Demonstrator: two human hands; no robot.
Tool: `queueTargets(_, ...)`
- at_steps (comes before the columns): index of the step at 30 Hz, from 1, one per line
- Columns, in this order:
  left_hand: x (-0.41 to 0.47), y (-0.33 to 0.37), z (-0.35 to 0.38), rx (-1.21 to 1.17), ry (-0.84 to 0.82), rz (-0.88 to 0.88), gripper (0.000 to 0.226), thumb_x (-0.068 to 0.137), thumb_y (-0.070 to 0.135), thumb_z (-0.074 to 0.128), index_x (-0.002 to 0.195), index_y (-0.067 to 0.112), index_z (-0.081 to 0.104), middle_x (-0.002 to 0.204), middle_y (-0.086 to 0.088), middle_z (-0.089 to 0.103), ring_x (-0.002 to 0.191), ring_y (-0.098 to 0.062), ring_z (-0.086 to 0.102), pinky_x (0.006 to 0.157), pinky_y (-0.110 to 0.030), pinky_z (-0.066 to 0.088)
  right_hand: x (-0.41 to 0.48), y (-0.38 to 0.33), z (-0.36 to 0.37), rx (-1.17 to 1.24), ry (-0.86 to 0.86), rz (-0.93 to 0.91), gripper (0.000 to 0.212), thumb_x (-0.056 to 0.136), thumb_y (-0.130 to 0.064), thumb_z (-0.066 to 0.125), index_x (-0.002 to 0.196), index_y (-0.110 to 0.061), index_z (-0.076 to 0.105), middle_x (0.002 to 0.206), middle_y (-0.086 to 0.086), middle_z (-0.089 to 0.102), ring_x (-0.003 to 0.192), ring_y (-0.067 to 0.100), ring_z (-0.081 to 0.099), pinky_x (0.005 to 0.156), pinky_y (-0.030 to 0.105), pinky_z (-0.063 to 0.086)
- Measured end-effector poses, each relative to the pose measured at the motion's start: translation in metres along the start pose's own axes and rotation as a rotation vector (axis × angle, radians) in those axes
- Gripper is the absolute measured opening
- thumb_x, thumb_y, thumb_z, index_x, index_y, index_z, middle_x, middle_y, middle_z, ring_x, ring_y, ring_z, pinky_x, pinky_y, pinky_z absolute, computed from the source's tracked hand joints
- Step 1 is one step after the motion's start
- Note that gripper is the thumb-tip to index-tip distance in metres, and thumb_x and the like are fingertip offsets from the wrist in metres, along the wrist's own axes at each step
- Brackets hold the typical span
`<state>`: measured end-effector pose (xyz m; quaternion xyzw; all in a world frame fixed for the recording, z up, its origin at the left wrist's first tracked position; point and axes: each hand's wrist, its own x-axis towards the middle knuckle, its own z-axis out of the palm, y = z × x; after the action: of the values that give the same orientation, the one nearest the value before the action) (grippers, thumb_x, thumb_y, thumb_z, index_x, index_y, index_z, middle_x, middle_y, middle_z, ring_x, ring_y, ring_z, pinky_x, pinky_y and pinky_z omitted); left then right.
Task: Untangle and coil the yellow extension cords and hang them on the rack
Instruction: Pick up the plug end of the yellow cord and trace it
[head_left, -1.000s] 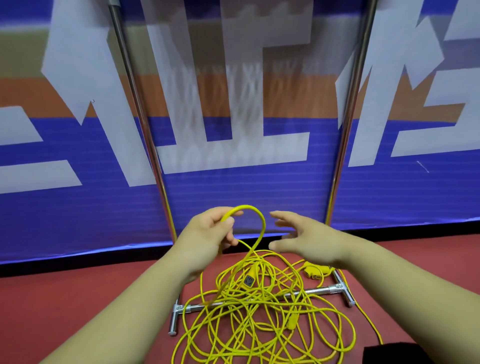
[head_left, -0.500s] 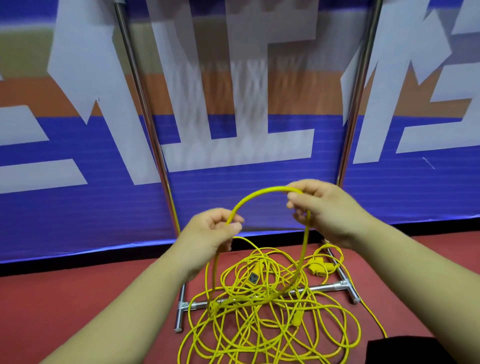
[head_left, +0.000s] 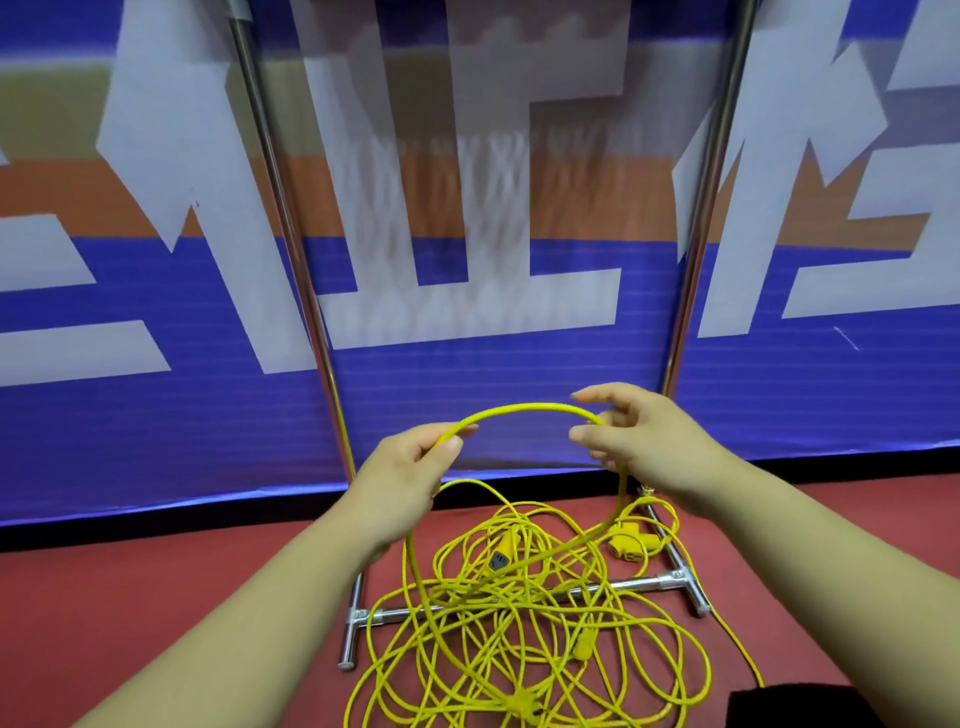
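Rack (head_left: 695, 260) top cut off; cords (head_left: 582, 646) cover pt of base.

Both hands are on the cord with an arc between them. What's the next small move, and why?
Probably slide the right hand down the yellow cord and bring that length to the left hand as a first loop. The left hand pinches one spot, the cord arcs to the right hand, then drops into the tangled pile over the rack base.
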<state>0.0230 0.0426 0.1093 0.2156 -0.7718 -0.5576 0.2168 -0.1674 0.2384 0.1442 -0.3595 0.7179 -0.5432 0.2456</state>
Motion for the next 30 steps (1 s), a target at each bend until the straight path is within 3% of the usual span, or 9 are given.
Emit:
queueTargets(4,-0.004,0.018,0.006,0.014,0.060,0.075,0.011,0.098,0.018,0.063,0.102,0.023,0.072,0.061,0.006,0.047,0.055,-0.014,0.039,0.053,-0.027,0.036,-0.006,-0.009,0.016,0.023,-0.180,-0.064,0.007,0.095,-0.019,0.066,0.098,-0.015,0.070,0.066,-0.003,0.059,0.062,0.015,0.049,0.061,0.031,0.042)
queueTargets(8,-0.009,0.009,0.006,-0.023,-0.210,-0.081,0.011,0.087,0.009,0.073,0.095,0.017,0.071,0.073,-0.002,0.064,0.070,-0.013,0.061,0.065,-0.021,0.048,0.001,-0.022,0.018,0.174,0.084,-0.146,0.017,0.099,-0.019,0.058,0.087,-0.018,0.070,0.060,-0.007,0.054,0.058,0.014,0.039,0.056,0.030,0.032)
queueTargets(11,-0.011,-0.025,-0.001,0.198,-0.404,-0.341,0.019,0.078,0.009,0.069,0.094,0.018,0.069,0.079,-0.008,0.068,0.069,-0.013,0.059,0.063,-0.023,0.041,0.008,-0.022,0.010,0.242,0.340,-0.140,0.020,0.099,-0.026,0.057,0.084,-0.022,0.071,0.062,-0.008,0.055,0.058,0.013,0.042,0.057,0.033,0.035)
queueTargets(13,-0.010,-0.048,-0.010,0.290,-0.324,-0.427,0.011,0.091,0.008,0.062,0.094,0.016,0.069,0.076,-0.009,0.066,0.068,-0.015,0.056,0.061,-0.026,0.037,0.009,-0.016,0.002,0.250,0.457,-0.119,0.022,0.097,-0.032,0.056,0.084,-0.025,0.071,0.065,-0.008,0.056,0.059,0.016,0.043,0.059,0.037,0.036)
queueTargets(15,-0.005,-0.063,-0.019,0.222,-0.102,-0.468,0.016,0.100,0.019,0.058,0.091,0.015,0.070,0.071,-0.009,0.060,0.068,-0.020,0.053,0.063,-0.028,0.037,0.009,-0.007,-0.003,0.218,0.485,-0.102,0.021,0.094,-0.037,0.057,0.085,-0.024,0.072,0.066,-0.007,0.057,0.060,0.019,0.044,0.061,0.039,0.037)
queueTargets(17,0.001,-0.065,-0.023,0.108,0.104,-0.460,0.029,0.103,0.031,0.053,0.087,0.013,0.070,0.065,-0.005,0.053,0.064,-0.020,0.053,0.064,-0.030,0.040,0.008,0.001,-0.003,0.105,0.441,-0.076,0.022,0.092,-0.040,0.059,0.086,-0.024,0.072,0.066,-0.007,0.062,0.061,0.019,0.048,0.062,0.040,0.040)
queueTargets(20,0.006,-0.049,-0.019,-0.153,0.242,-0.457,0.037,0.106,0.039,0.044,0.088,0.013,0.062,0.058,-0.001,0.042,0.053,-0.015,0.046,0.063,-0.030,0.044,0.006,0.010,0.003,0.041,0.278,-0.005,0.018,0.097,-0.026,0.061,0.085,-0.015,0.069,0.069,0.000,0.064,0.058,0.016,0.051,0.064,0.036,0.043)
queueTargets(25,0.003,0.002,-0.011,-0.505,0.231,-0.355,0.032,0.107,0.040,0.042,0.089,0.018,0.058,0.057,0.004,0.030,0.050,-0.011,0.033,0.063,-0.031,0.040,-0.003,0.016,0.018,-0.042,-0.045,0.109,0.013,0.095,-0.023,0.065,0.091,-0.012,0.069,0.077,0.003,0.066,0.057,0.013,0.057,0.058,0.027,0.046)
queueTargets(30,-0.005,0.046,-0.006,-0.742,0.203,-0.166,0.032,0.107,0.038,0.041,0.087,0.017,0.056,0.058,0.005,0.024,0.049,-0.009,0.027,0.057,-0.026,0.031,-0.011,0.012,0.043,-0.043,-0.227,0.102,0.018,0.087,-0.018,0.075,0.103,-0.013,0.068,0.077,0.004,0.064,0.067,0.021,0.060,0.062,0.034,0.048)
